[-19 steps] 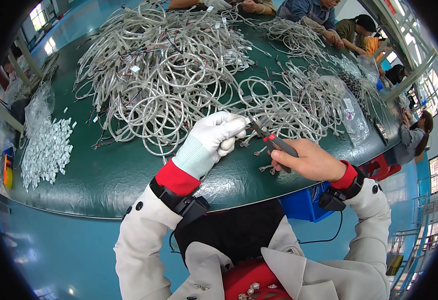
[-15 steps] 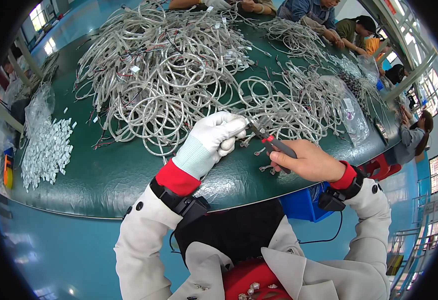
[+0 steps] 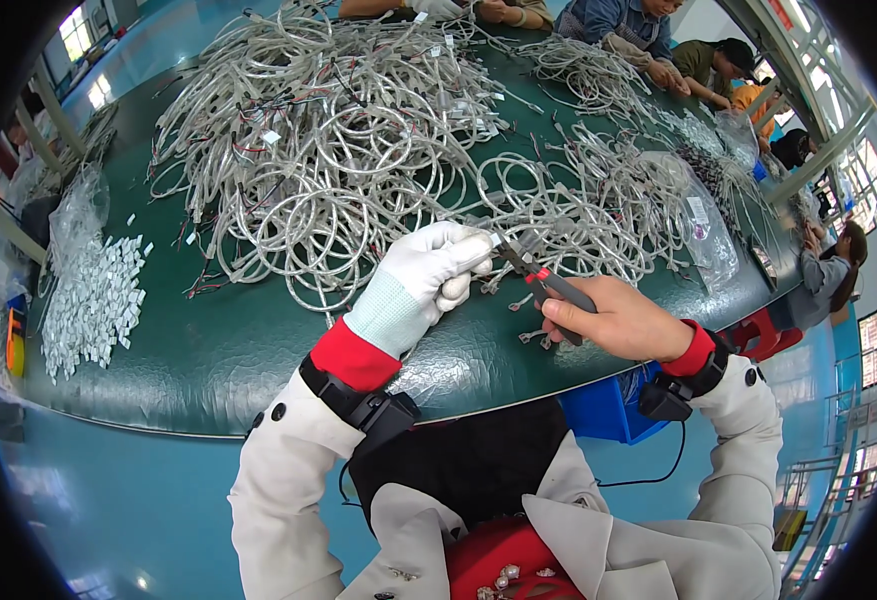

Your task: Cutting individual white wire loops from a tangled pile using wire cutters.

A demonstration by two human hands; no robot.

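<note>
My left hand (image 3: 436, 266), in a white glove, is closed with thumb and forefinger pinched together. A small white piece (image 3: 496, 240) shows at those fingertips; whatever else lies inside the hand is hidden. My bare right hand (image 3: 613, 318) is wrapped round the dark grey and red handles of pliers (image 3: 558, 290). Their jaws point up and left, close beside the white piece; whether they touch it I cannot tell. Just beyond both hands lie coiled clear-sheathed cables (image 3: 328, 190) in a large heap, and a few cable ends with small connectors (image 3: 533, 338) lie below the pliers.
Many small white pieces (image 3: 93, 305) are spread at the left of the green table (image 3: 208, 370). A clear plastic bag (image 3: 708, 235) lies at the right. A blue bin (image 3: 603, 415) sits below the near edge. Co-workers (image 3: 608, 30) work across the far side.
The pliers' jaws have shifted slightly away from my left fingertips, and the white piece there now shows more clearly. My left hand has hardly moved.
</note>
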